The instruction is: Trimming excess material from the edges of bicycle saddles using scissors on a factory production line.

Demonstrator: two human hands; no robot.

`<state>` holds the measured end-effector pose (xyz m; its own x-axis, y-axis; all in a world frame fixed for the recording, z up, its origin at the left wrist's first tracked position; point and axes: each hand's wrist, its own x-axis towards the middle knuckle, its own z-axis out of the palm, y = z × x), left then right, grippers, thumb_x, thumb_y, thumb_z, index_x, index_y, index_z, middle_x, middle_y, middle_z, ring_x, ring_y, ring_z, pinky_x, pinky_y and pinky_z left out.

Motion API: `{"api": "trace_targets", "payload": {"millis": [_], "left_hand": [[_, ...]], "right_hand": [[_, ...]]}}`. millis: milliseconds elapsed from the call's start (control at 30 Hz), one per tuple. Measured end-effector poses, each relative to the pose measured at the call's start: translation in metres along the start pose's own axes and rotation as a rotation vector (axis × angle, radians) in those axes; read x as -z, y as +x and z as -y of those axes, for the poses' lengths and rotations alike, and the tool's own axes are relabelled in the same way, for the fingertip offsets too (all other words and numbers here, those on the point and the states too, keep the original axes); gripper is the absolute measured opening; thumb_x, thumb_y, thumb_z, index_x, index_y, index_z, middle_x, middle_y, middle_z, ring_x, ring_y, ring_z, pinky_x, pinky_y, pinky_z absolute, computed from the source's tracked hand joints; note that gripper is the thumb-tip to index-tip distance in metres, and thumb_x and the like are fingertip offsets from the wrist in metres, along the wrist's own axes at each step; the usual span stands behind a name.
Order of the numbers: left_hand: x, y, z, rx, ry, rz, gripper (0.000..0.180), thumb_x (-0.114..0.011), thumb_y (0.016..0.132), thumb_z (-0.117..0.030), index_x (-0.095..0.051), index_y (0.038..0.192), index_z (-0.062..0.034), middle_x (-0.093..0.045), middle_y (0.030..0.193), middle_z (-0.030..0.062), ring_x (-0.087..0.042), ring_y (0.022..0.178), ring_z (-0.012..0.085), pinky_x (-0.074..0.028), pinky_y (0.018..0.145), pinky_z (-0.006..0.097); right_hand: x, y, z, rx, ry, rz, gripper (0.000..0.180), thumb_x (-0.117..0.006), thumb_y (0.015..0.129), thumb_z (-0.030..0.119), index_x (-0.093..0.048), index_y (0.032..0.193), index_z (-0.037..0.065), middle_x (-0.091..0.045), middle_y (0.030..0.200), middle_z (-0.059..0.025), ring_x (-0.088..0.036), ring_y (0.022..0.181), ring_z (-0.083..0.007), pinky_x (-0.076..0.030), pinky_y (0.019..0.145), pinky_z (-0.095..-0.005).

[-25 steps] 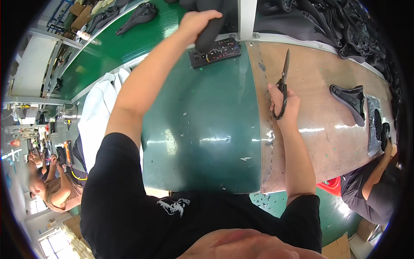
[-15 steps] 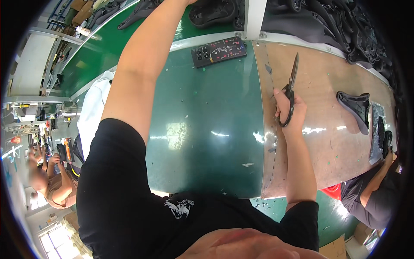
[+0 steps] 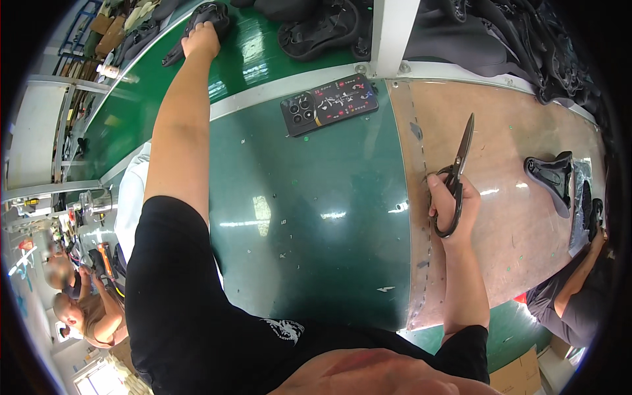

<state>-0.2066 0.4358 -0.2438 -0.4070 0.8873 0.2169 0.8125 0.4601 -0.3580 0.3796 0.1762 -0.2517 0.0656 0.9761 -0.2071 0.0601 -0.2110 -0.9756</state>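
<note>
My left hand [image 3: 201, 41] reaches far out over the green belt and rests on a black shoe upper [image 3: 204, 20] at the upper left; whether the fingers grip it I cannot tell. My right hand [image 3: 453, 203] rests on the brown board [image 3: 513, 217] and holds black scissors [image 3: 457, 172], blades closed and pointing away from me. A black control panel [image 3: 330, 103] with buttons lies on the green table [image 3: 309, 217] between my arms.
More black shoe uppers [image 3: 322, 29] lie on the belt beyond a white post [image 3: 394, 29]. A black shoe piece [image 3: 553, 179] sits on the board at right, near another person's arm [image 3: 579, 276]. People sit at lower left [image 3: 79, 309].
My left arm has stretched out from the control panel to the far left of the belt, onto a shoe upper. My right hand with the scissors has stayed about where it was.
</note>
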Motion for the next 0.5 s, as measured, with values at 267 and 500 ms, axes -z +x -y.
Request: {"api": "trace_targets", "payload": {"millis": [267,500], "left_hand": [[0.069,-0.172,0.067,-0.495,0.029,-0.192,0.031,-0.071,0.089,-0.014,-0.058,0.117,-0.0110,-0.063,0.125,0.0088,-0.065,0.120,0.0291,-0.052,0.093,0.046],[0.186,-0.388,0.103,-1.330,-0.136,-0.336,0.015,-0.068,0.077,-0.009,-0.058,0.088,-0.0061,-0.067,0.117,0.0108,-0.060,0.133,0.0300,-0.052,0.114,0.043]], "right_hand": [[0.004,-0.015,-0.003,-0.064,0.007,0.019,0.026,-0.081,0.091,0.023,-0.068,0.087,0.001,-0.056,0.061,0.0033,-0.048,0.047,-0.0052,-0.037,0.044,-0.0242],[0.010,-0.016,-0.005,0.025,-0.196,-0.002,0.038,-0.083,0.089,0.034,-0.070,0.086,-0.001,-0.055,0.063,0.0031,-0.048,0.051,-0.0057,-0.037,0.046,-0.0265]]}}
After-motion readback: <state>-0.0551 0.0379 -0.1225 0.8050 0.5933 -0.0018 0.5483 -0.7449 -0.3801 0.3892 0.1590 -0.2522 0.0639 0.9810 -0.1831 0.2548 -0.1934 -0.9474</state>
